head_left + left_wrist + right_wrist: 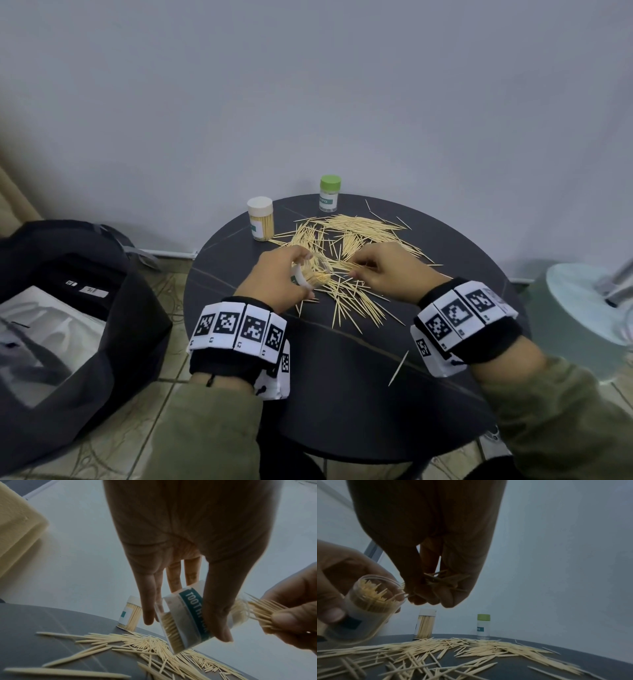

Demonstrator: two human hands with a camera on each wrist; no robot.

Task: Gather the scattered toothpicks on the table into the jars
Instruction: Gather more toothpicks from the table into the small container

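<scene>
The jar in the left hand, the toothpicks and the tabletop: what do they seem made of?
Jar: likely clear plastic, since the toothpicks inside show through its wall.
Toothpicks: pale matt slivers, probably wood or bamboo.
Tabletop: dark, smooth, faintly veined, perhaps stone or a stone-look slab.

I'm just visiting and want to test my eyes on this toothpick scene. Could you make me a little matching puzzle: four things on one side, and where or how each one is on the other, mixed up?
Things:
1. open jar
2. white-capped jar
3. green-capped jar
4. bundle of toothpicks

States:
A. stands at the back of the table, looks nearly empty
B. pinched in the right hand
C. tilted, held in the left hand
D. stands closed, packed with toothpicks

Pairs: 1-C, 2-D, 3-A, 4-B
</scene>
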